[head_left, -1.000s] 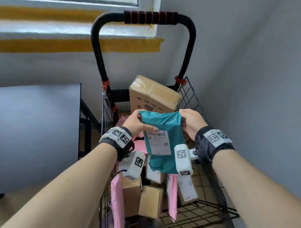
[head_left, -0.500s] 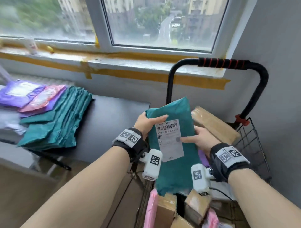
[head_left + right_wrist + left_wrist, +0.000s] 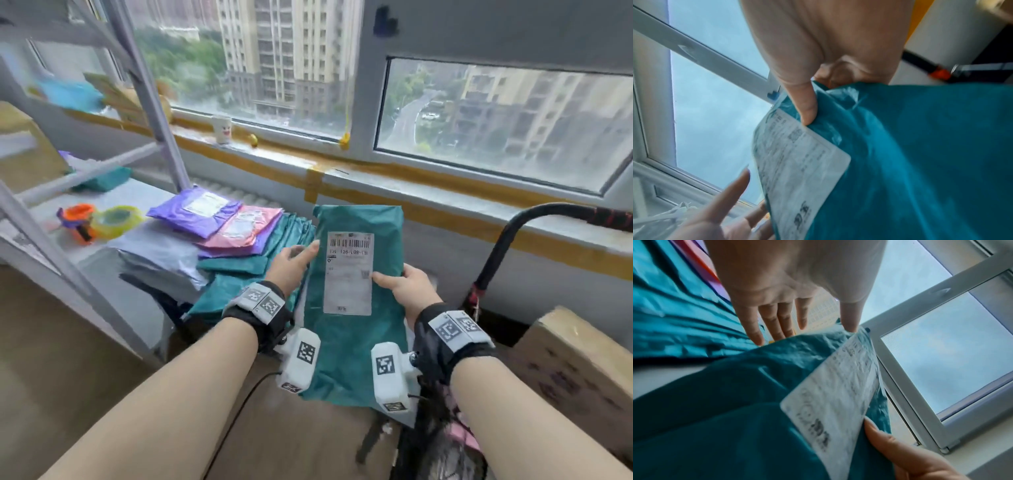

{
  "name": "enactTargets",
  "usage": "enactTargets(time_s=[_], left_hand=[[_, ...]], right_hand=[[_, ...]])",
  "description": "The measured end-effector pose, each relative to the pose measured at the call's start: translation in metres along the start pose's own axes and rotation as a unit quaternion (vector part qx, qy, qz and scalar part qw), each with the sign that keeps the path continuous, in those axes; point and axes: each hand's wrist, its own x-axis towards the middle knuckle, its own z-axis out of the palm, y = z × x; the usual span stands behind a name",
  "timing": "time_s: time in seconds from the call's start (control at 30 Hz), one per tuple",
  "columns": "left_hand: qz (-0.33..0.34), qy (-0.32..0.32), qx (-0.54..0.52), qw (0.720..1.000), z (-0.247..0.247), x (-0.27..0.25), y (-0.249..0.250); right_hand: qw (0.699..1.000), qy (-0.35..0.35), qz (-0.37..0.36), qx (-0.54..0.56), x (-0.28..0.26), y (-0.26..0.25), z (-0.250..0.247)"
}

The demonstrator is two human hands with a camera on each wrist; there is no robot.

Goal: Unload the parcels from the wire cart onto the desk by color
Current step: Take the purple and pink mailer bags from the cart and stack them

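A teal parcel (image 3: 352,346) with a white label hangs upright between my hands, in front of the windowsill and just right of the desk (image 3: 144,195). My right hand (image 3: 407,287) pinches its right edge, thumb (image 3: 805,104) on the front by the label and fingers curled behind. Against the left edge rests my left hand (image 3: 291,265), its fingers (image 3: 781,321) straight and the thumb tip touching the label's corner. On the desk lie a fanned stack of teal parcels (image 3: 236,270), a pink parcel (image 3: 245,228) and a purple parcel (image 3: 195,214). The wire cart's black handle (image 3: 507,240) curves at the right.
A cardboard box (image 3: 575,370) and a pink parcel (image 3: 459,428) sit in the cart at the lower right. Pale grey parcels (image 3: 157,253), an orange tape dispenser (image 3: 77,214) and a yellow tape roll (image 3: 113,219) lie on the desk. A grey shelf post (image 3: 150,99) slants above the desk.
The teal parcel has come up out of the cart and moved left toward the desk. My left hand's grip has loosened to straight fingers; the right hand still pinches the parcel.
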Motion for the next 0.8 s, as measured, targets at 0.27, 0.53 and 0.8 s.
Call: enactTargets(time_s=[0.27, 0.53, 0.8], left_hand=[[-0.027, 0.06, 0.034, 0.997, -0.142, 0.078, -0.022], [-0.048, 0.079, 0.1, 0.991, -0.175, 0.154, -0.039], [-0.093, 0.044, 0.228, 0.968, -0.166, 0.253, -0.041]], right_hand=[[0.995, 0.082, 0.044, 0.033, 0.045, -0.003, 0.114], [0.986, 0.123, 0.094, 0.053, 0.111, -0.002, 0.141], [0.98, 0.134, 0.144, -0.01, 0.196, -0.004, 0.152]])
